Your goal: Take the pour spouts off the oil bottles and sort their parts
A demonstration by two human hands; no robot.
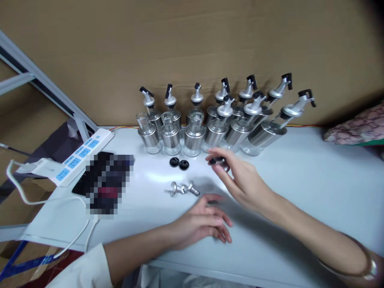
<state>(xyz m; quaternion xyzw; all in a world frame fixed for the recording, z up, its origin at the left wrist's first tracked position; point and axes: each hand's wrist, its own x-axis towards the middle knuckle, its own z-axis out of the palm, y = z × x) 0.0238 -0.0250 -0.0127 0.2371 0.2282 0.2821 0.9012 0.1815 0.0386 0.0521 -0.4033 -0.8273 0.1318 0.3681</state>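
Note:
My right hand (240, 176) is raised over the table with thumb and fingers pinched round a small black part (217, 160); the fingers hide much of it, so its exact kind is unclear. Lower down, my left hand (204, 222) has its fingers spread and holds nothing. Two silver pourer spouts (177, 189) lie just beyond the left hand. Two round black rubber stoppers (184, 164) rest farther back. Behind them stand glass-and-steel oil bottles (193, 138). Three in front on the left have bare necks; the others carry silver pourers with black tips (295, 109).
On the left are a white power strip (85, 154), a plugged-in charger (43, 168) with white cables, and dark phones (108, 184), partly pixelated. A cardboard wall (192, 44) closes off the back. At the far right lies a patterned cloth (357, 124).

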